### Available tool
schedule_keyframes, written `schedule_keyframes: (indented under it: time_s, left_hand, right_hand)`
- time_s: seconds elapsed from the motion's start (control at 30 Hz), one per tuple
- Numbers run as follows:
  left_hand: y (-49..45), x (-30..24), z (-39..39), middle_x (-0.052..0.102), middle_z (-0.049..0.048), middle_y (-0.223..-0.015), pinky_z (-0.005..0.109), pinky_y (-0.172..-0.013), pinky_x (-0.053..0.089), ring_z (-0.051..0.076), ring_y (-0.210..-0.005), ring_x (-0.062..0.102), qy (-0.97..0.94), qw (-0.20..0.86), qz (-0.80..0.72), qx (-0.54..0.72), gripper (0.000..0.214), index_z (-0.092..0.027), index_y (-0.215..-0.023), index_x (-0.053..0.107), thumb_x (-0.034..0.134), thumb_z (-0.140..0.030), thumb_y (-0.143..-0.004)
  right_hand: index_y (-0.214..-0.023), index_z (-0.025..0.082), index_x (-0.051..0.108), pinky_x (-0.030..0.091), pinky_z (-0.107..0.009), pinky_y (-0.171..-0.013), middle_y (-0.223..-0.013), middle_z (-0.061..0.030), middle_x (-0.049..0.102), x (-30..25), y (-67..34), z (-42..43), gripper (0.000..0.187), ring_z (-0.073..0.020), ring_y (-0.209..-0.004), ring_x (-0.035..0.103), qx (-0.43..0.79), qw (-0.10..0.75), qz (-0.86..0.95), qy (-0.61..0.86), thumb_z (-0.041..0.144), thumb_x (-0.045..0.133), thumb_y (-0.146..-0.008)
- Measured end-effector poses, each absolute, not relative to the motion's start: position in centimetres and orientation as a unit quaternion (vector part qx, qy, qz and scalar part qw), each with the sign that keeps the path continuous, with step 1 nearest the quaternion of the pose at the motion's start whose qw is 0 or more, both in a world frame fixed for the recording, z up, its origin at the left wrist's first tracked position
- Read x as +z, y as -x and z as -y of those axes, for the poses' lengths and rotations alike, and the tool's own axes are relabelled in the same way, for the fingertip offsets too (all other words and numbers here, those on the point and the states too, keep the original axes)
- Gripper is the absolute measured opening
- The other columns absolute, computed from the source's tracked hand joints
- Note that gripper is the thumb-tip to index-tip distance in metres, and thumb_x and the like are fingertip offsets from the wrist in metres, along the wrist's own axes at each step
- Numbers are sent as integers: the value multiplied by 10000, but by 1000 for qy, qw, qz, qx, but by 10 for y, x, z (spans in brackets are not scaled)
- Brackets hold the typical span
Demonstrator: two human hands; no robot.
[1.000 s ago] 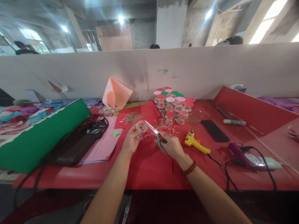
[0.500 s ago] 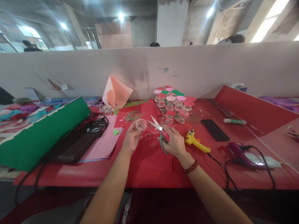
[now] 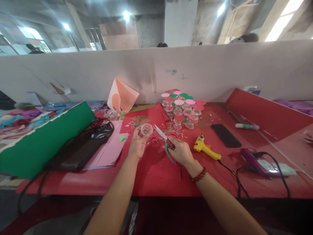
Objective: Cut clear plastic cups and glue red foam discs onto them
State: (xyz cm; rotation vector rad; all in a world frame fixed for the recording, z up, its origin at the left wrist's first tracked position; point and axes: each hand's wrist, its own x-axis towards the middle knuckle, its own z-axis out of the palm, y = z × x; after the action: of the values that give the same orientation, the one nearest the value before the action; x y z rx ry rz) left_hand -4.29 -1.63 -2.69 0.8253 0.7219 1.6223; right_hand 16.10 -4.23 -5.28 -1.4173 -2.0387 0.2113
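Your left hand [image 3: 137,146]: fingers curled around a clear cup [image 3: 147,130], held just above the red table [image 3: 151,176]. Your right hand [image 3: 180,152]: closed through the green handles of the scissors [image 3: 161,137], blade tips just beside the cup. Yellow glue gun [image 3: 204,148]: lying near your right hand.

A red table [image 3: 156,176] runs along a white partition [image 3: 93,71]. On the left lie a green roll [image 3: 44,140], a black bag [image 3: 78,151] and a pink sheet [image 3: 110,151]. Folded peach paper [image 3: 124,96] leans at the far edge beside a cluster of lidded cups [image 3: 182,109]. To the right lie a yellow glue gun [image 3: 205,149], a black phone [image 3: 226,135] and a purple tool [image 3: 256,163].
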Motion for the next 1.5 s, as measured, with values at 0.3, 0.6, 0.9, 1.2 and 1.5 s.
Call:
schedule_keyframes:
  time_s: [0.3, 0.6, 0.9, 1.2, 1.5]
  left_hand:
    - [45, -30, 16, 694, 1, -952, 264, -877, 488, 135, -925, 642, -342, 587, -308, 665, 324, -212, -917, 652, 773, -152, -623]
    - [46, -27, 18, 704, 18, -828, 214, -594, 469, 112, -672, 628, -305, 613, -323, 654, 269, -180, -944, 692, 749, -247, -690]
    - [45, -28, 16, 716, 72, -859, 207, -516, 435, 129, -673, 622, -263, 633, -345, 641, 257, -125, -887, 713, 726, -299, -698]
    - [39, -28, 19, 630, 19, -730, 177, -492, 358, 71, -593, 521, -336, 604, -344, 636, 285, -117, -832, 672, 791, -299, -648]
    - [41, -31, 15, 612, -1, -654, 161, -463, 350, 64, -549, 534, -278, 607, -389, 635, 322, -121, -767, 663, 824, -341, -595]
  right_hand:
    - [-1191, 237, 626, 495, -247, -720, -983, -50, 723, -51, -161, 43, 361, -170, -766, 674, 60, 384, 753, 531, 287, 559, -840]
    - [-1234, 268, 610, 488, -250, -648, -1060, -39, 717, -49, -160, 47, 431, -190, -817, 683, -12, 334, 775, 536, 324, 577, -808]
    - [-1230, 277, 616, 480, -247, -659, -1093, -47, 704, -46, -159, 49, 428, -194, -853, 672, -17, 314, 773, 551, 354, 590, -810]
    - [-1278, 314, 582, 479, -258, -634, -1106, -29, 699, -41, -158, 50, 418, -194, -851, 671, -21, 234, 770, 594, 362, 504, -871]
    - [-1306, 311, 559, 480, -255, -654, -1109, -36, 693, -37, -156, 52, 436, -194, -895, 662, -28, 217, 763, 608, 343, 509, -874]
